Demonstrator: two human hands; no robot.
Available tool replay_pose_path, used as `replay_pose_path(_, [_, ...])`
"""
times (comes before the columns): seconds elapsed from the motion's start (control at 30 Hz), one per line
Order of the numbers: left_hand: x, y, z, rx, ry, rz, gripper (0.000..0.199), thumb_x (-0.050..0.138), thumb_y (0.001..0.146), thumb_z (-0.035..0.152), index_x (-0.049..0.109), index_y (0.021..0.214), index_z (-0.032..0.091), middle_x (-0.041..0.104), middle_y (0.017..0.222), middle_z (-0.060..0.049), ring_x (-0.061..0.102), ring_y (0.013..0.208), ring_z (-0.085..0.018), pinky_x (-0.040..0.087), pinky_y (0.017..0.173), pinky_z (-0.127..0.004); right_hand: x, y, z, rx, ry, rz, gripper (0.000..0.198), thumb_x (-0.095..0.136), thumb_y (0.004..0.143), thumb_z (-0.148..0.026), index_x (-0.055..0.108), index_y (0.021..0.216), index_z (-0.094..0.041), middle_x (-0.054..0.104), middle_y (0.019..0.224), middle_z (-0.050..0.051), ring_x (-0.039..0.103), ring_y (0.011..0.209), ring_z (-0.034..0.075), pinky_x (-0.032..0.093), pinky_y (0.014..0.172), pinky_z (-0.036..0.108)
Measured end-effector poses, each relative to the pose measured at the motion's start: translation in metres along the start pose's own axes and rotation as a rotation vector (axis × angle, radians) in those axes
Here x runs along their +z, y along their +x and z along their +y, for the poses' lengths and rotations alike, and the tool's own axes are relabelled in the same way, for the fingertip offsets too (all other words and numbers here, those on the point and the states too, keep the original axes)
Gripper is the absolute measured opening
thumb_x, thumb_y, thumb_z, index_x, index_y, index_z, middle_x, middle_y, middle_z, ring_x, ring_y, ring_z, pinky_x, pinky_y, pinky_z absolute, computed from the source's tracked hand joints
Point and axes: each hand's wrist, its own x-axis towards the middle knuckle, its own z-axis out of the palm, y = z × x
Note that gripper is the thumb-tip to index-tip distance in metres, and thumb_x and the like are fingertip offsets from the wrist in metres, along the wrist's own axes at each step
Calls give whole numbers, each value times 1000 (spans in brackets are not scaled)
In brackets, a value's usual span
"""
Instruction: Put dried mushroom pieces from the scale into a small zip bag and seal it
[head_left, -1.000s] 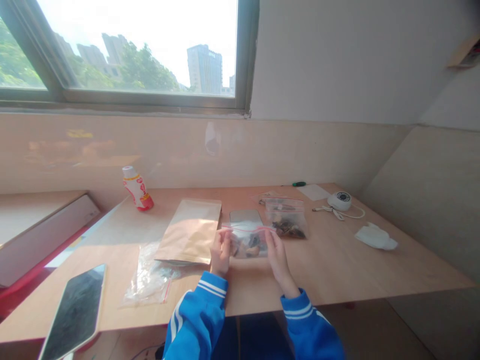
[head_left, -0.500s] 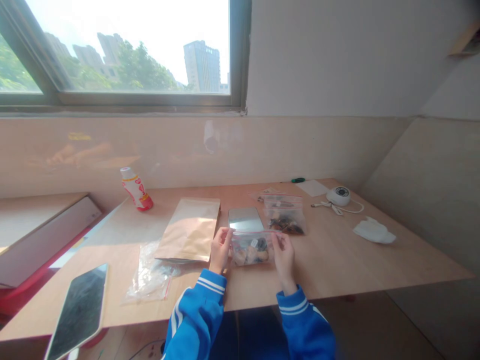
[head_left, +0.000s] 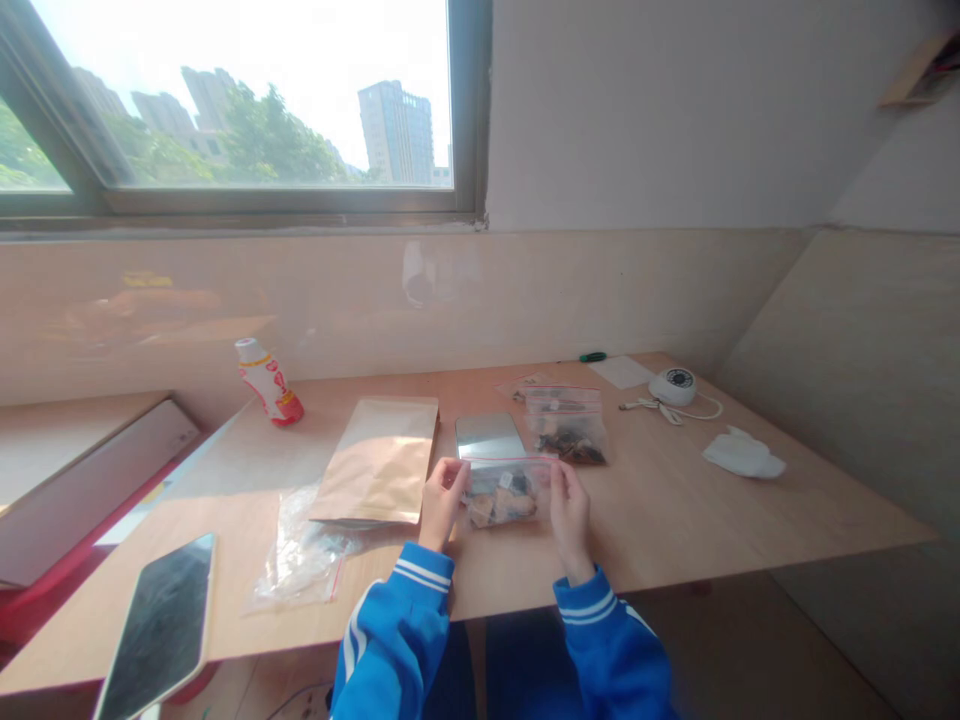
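Observation:
A clear zip bag (head_left: 504, 500) with tan and dark pieces and a small white packet inside hangs between my hands, over the near part of the table. My left hand (head_left: 444, 500) pinches its upper left corner. At the upper right corner, my right hand (head_left: 570, 508) grips it between thumb and fingers. Just behind the bag lies a flat silver-topped device (head_left: 489, 437), its near edge hidden. A second zip bag (head_left: 570, 430) holding dark pieces lies behind and to the right. Left of my left hand is a brown paper pouch (head_left: 381, 455).
Crumpled clear plastic bags (head_left: 300, 555) lie near a phone (head_left: 161, 620) at the front left edge. A red and white bottle (head_left: 268, 382) stands at the back left. To the right are a white cabled device (head_left: 673, 388), white tissue (head_left: 744, 455), paper (head_left: 621, 372) and a green-handled tool (head_left: 593, 357).
The pieces inside the held bag have shifted, with more tan ones showing at the front. Both hands keep their hold on its corners. The camera view has turned slightly.

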Motion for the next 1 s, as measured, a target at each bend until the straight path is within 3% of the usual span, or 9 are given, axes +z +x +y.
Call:
replay_pose_path(0.33, [-1, 0, 4, 21, -68, 12, 32, 61, 75, 49, 57, 75, 18, 57, 68, 1, 58, 67, -14, 47, 66, -25, 1, 2, 7, 45, 51, 22, 41, 50, 81, -58, 54, 93, -19, 72, 84, 11, 67, 68, 23, 53, 67, 37])
replay_pose_path(1.0, [-4, -1, 9, 70, -69, 25, 26, 63, 77, 43, 56, 69, 18, 57, 65, 2, 55, 67, -14, 43, 69, -25, -1, 0, -1, 1, 94, 64, 37, 59, 78, -54, 57, 86, -18, 67, 73, 4, 63, 60, 18, 53, 61, 32])
